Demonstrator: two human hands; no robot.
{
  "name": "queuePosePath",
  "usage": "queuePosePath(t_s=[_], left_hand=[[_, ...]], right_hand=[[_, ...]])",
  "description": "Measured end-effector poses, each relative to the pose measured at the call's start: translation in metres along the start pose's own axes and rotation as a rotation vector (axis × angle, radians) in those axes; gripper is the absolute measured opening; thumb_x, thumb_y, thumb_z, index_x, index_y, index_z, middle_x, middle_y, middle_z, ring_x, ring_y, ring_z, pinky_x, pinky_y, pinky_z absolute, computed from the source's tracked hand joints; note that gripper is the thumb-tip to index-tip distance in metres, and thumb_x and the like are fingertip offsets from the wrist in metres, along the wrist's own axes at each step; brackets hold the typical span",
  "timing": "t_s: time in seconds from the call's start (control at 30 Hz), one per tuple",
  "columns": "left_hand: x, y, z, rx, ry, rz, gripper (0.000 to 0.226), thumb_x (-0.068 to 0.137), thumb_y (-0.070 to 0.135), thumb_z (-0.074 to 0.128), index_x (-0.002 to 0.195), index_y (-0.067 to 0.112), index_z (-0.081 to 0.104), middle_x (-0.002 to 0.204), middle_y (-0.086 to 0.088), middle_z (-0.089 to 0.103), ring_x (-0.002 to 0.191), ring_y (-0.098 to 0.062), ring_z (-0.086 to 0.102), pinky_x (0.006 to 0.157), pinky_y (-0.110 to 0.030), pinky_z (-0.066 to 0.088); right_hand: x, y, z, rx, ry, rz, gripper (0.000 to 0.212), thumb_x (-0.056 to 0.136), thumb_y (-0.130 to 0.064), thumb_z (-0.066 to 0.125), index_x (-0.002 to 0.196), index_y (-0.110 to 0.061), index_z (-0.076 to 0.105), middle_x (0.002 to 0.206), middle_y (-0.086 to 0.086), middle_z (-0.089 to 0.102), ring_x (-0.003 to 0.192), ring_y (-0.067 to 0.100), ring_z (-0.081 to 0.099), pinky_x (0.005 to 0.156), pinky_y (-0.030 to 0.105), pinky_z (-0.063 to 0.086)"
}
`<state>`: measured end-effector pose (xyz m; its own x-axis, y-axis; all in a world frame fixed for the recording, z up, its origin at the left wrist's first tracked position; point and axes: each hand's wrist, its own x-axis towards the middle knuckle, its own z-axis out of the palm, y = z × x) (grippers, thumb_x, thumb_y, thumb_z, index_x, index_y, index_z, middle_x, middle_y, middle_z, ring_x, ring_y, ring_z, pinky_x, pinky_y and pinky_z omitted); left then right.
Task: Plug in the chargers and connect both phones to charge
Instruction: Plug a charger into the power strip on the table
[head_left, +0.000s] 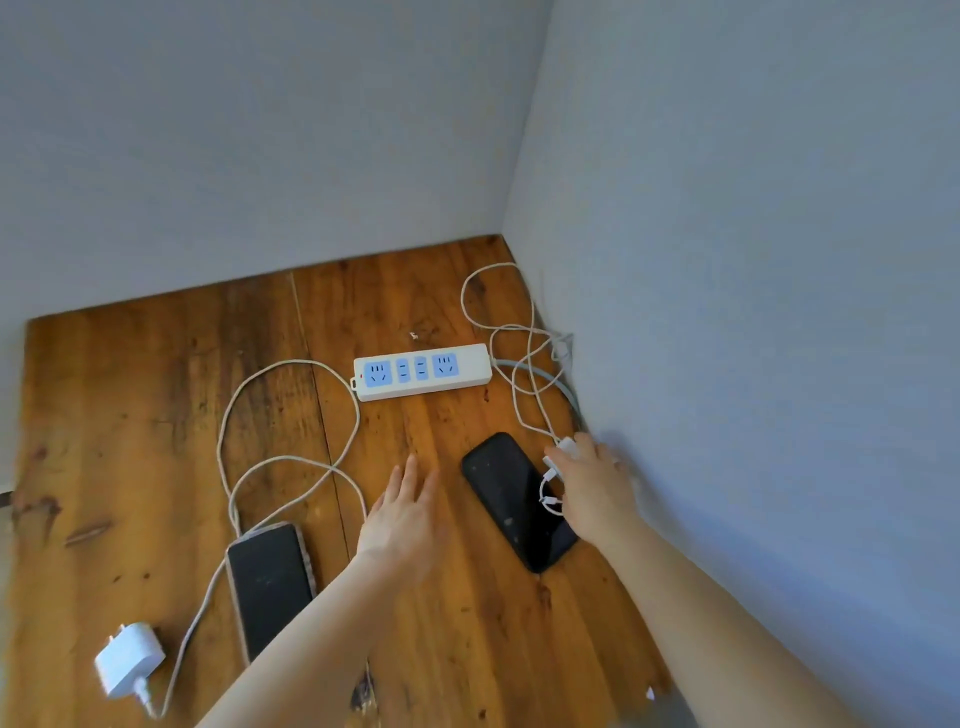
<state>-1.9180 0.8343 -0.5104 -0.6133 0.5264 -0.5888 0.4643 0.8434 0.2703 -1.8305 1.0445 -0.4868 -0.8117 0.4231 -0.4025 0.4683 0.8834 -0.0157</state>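
Observation:
A white power strip (422, 371) with blue sockets lies at the back of the wooden table, nothing plugged in. A dark phone (270, 582) lies at the front left, a white cable (291, 462) looping from its top end to a white charger plug (130, 660) near the front left edge. A second black phone (517, 499) lies to the right. My right hand (595, 486) is closed on a small white charger (566, 447) beside that phone, its cable end dangling over the screen. My left hand (408, 512) hovers flat between the phones, fingers apart.
The table (130, 415) sits in a corner, with white walls behind and close on the right. A second white cable (511, 332) loops by the right wall, next to the strip's grey cord (550, 376).

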Motion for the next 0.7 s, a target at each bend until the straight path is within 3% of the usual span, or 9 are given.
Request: queuePosePath(t_s=[0.07,0.2,0.3,0.47,0.57,0.7], left_hand=[[0.003,-0.002,0.005,0.067,-0.021,-0.021,0.072,0.098,0.023,0.044,0.151,0.024,-0.005,0.158,-0.003,-0.020,0.144,-0.024,-0.016,0.116,-0.041,0.013],[0.008,-0.001,0.000,0.106,-0.042,-0.020,0.069,0.098,0.020,0.043,0.151,0.024,-0.001,0.159,-0.004,-0.014,0.145,-0.025,-0.010,0.115,-0.042,0.016],[0.010,-0.002,-0.013,0.061,-0.099,-0.021,0.069,0.097,0.018,0.047,0.152,0.026,0.007,0.160,-0.002,-0.009,0.146,-0.023,-0.004,0.113,-0.041,0.026],[0.010,-0.010,-0.022,-0.047,-0.110,-0.006,0.073,0.092,0.010,0.052,0.152,0.028,0.014,0.161,0.003,-0.003,0.147,-0.019,0.001,0.112,-0.041,0.030],[0.015,-0.010,-0.031,-0.132,0.078,-0.031,0.077,0.089,0.008,0.054,0.151,0.029,0.014,0.161,0.003,-0.001,0.147,-0.021,0.002,0.113,-0.042,0.024],[0.039,-0.018,-0.050,-0.061,0.291,0.016,0.080,0.091,0.012,0.048,0.151,0.028,-0.003,0.158,0.002,-0.018,0.141,-0.019,-0.021,0.116,-0.039,0.004]], right_hand=[[0.007,0.001,0.006,-0.051,-0.025,-0.030,0.057,0.083,-0.013,0.064,0.134,-0.025,0.039,0.140,0.012,0.034,0.119,0.032,0.042,0.095,0.039,0.044],[0.020,-0.001,0.004,-0.154,0.001,-0.160,0.029,0.085,-0.017,0.061,0.110,-0.017,0.047,0.119,0.013,0.045,0.096,0.026,0.051,0.075,0.031,0.047],[0.031,-0.005,-0.006,-0.091,0.043,-0.257,0.030,0.084,-0.014,0.061,0.110,-0.017,0.047,0.118,0.012,0.045,0.094,0.023,0.051,0.072,0.028,0.049],[0.053,-0.038,-0.038,0.461,0.170,-0.239,0.032,0.089,-0.023,0.057,0.119,-0.031,0.047,0.124,0.000,0.044,0.104,0.011,0.052,0.079,0.019,0.047],[0.074,-0.061,-0.053,0.768,0.138,-0.159,0.033,0.090,-0.028,0.059,0.120,-0.033,0.045,0.124,-0.006,0.050,0.110,0.009,0.052,0.079,0.018,0.051],[0.102,-0.081,-0.058,1.077,0.048,-0.039,0.022,0.090,-0.030,0.059,0.109,-0.031,0.047,0.110,-0.007,0.061,0.100,0.012,0.062,0.066,0.018,0.056]])
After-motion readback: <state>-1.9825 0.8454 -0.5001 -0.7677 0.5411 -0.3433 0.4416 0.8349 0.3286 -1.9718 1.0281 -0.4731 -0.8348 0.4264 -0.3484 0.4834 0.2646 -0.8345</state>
